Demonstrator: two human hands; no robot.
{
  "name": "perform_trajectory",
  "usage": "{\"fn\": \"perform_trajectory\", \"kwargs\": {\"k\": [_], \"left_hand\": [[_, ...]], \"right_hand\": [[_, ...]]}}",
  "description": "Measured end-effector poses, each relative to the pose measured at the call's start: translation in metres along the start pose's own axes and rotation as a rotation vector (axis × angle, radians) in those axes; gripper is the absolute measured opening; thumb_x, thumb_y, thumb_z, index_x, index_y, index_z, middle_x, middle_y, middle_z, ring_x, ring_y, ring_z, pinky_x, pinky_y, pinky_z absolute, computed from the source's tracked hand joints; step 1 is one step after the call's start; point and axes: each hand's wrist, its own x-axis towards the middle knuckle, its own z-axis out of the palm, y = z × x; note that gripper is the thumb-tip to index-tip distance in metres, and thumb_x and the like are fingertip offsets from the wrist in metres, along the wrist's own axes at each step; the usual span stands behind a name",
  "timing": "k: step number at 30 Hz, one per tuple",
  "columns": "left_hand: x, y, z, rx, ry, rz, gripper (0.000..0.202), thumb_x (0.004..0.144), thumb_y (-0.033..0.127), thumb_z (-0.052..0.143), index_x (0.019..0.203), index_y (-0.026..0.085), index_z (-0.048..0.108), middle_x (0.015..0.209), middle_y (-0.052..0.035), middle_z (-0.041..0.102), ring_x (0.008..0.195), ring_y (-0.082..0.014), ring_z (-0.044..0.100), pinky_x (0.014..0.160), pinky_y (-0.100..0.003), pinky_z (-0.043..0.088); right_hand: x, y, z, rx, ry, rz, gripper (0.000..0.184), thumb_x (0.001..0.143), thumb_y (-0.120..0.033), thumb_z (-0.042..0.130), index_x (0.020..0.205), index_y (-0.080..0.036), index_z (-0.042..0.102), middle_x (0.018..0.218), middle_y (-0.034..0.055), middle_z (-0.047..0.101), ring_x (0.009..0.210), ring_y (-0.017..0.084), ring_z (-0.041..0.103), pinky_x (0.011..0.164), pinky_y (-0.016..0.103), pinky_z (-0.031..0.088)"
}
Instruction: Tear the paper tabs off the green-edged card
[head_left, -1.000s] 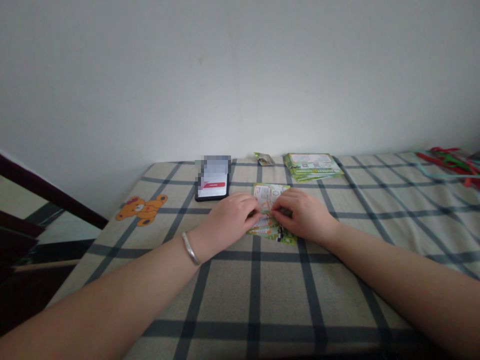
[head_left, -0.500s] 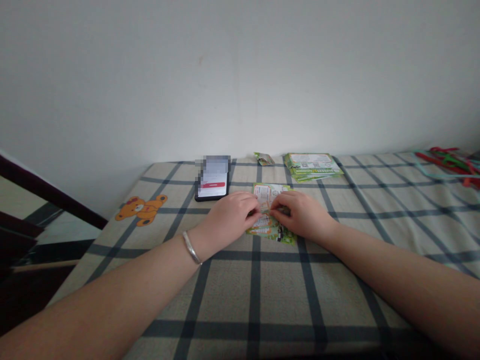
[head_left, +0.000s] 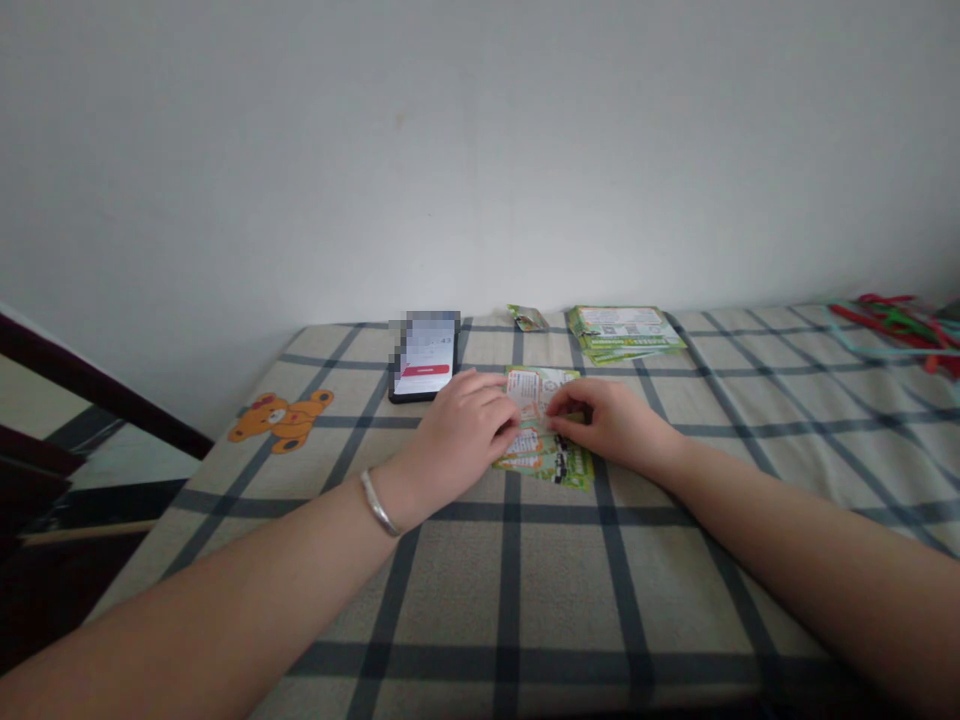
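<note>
Two overlapping flat green-and-white printed packets [head_left: 534, 388] lie on the checked tablecloth in front of me. My left hand [head_left: 471, 420] rests at their left edge, its bent fingers and thumb closed there. From the right, my right hand [head_left: 600, 418] reaches over the same packets, thumb and index finger drawn together in a pinch near the middle. The fingers cover part of the print, and exactly what lies between each thumb and finger is hard to see. A silver bangle [head_left: 379, 503] sits on my left wrist.
A phone [head_left: 426, 360] with a lit screen lies beyond my left hand. Near the wall are a small sachet [head_left: 529, 318] and a stack of green printed packets [head_left: 626, 330]. Red and green items [head_left: 904, 322] lie far right. A bear picture [head_left: 283, 420] is at left.
My right hand has shifted slightly to the right, away from my left fingertips. The fingers of my left hand have lifted and straightened a little. The packets have stayed nearly in place.
</note>
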Motion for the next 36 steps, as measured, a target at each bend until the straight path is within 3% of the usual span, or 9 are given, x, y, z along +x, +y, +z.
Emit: {"fn": "perform_trajectory", "kwargs": {"k": [7,14,21,26,31,36], "left_hand": [[-0.002,0.0,0.002,-0.014,-0.028,-0.015,0.006,0.084,0.018,0.064,0.09,0.017,0.064,0.097,-0.0038,0.066,0.109,-0.0231,0.054,0.098,-0.042,0.043],[-0.001,0.0,-0.002,-0.033,-0.079,0.006,0.006,0.085,0.018,0.064,0.09,0.02,0.068,0.095,-0.002,0.068,0.104,-0.022,0.056,0.096,-0.043,0.044],[-0.005,-0.003,0.001,0.087,-0.053,0.158,0.012,0.089,0.015,0.056,0.094,0.015,0.067,0.108,-0.0052,0.066,0.115,-0.0232,0.052,0.103,-0.042,0.042],[-0.006,-0.002,-0.002,0.097,-0.093,0.131,0.019,0.09,0.013,0.052,0.1,0.02,0.067,0.101,-0.0035,0.068,0.107,-0.0227,0.056,0.104,-0.049,0.037],[-0.006,0.0,-0.004,0.088,-0.128,0.191,0.029,0.089,0.011,0.051,0.111,0.025,0.064,0.106,-0.0013,0.068,0.113,-0.0236,0.053,0.102,-0.047,0.038],[-0.005,0.001,-0.006,0.083,-0.179,0.222,0.03,0.087,0.014,0.055,0.114,0.022,0.063,0.109,-0.0045,0.066,0.113,-0.0242,0.053,0.103,-0.048,0.038]], "right_hand": [[-0.001,0.002,-0.003,-0.022,-0.008,-0.072,0.008,0.08,-0.018,0.064,0.086,-0.019,0.068,0.083,0.0024,0.068,0.077,0.015,0.061,0.072,0.027,0.046],[-0.004,0.002,-0.004,-0.079,-0.006,-0.134,0.009,0.082,-0.017,0.063,0.088,-0.018,0.069,0.087,0.0037,0.064,0.076,0.013,0.058,0.069,0.025,0.045],[-0.004,0.006,-0.009,-0.058,-0.069,-0.134,0.007,0.084,-0.017,0.061,0.086,-0.018,0.068,0.084,0.0028,0.063,0.075,0.013,0.058,0.068,0.025,0.045],[-0.004,0.009,-0.014,-0.051,-0.112,-0.164,0.01,0.086,-0.015,0.059,0.086,-0.019,0.069,0.086,0.0027,0.065,0.081,0.014,0.059,0.074,0.027,0.045],[-0.004,0.011,-0.017,-0.06,-0.126,-0.187,0.013,0.086,-0.014,0.057,0.086,-0.019,0.069,0.086,0.0029,0.065,0.082,0.014,0.059,0.076,0.027,0.046],[-0.004,0.011,-0.019,-0.061,-0.138,-0.192,0.016,0.086,-0.011,0.056,0.088,-0.019,0.07,0.087,0.0037,0.066,0.083,0.014,0.06,0.077,0.027,0.047]]}}
